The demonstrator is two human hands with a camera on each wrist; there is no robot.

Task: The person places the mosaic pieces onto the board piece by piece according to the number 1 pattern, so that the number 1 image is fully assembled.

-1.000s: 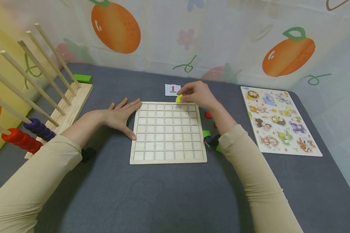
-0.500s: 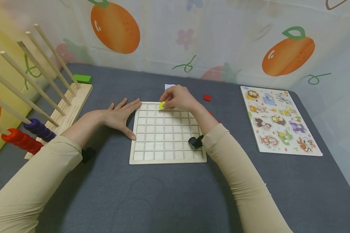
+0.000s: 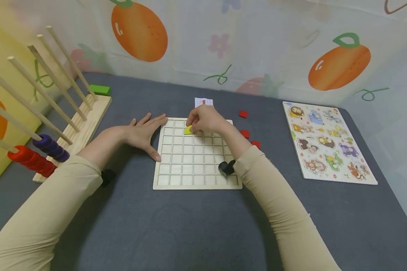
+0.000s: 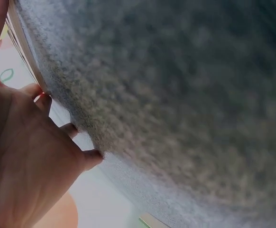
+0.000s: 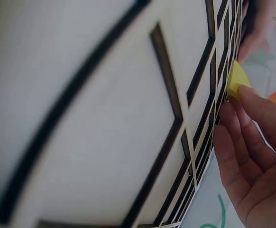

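A pale wooden grid board with square cells lies on the dark table. My left hand spreads its fingers beside the board, thumb at its left edge; in the left wrist view the fingertips of the left hand touch the table. My right hand pinches a small yellow piece over the upper cells. The right wrist view shows the yellow piece, with a curved edge, between thumb and fingers of the right hand, right at the grid.
A small gridded paper card lies behind the board. Several red tiles are to its right. An animal picture board lies at far right. At left stands a wooden peg rack with red and blue beads, a green block behind it.
My right hand has moved left and toward me with the yellow piece, from the board's back edge to over its upper cells. My left hand stays by the board's left edge.
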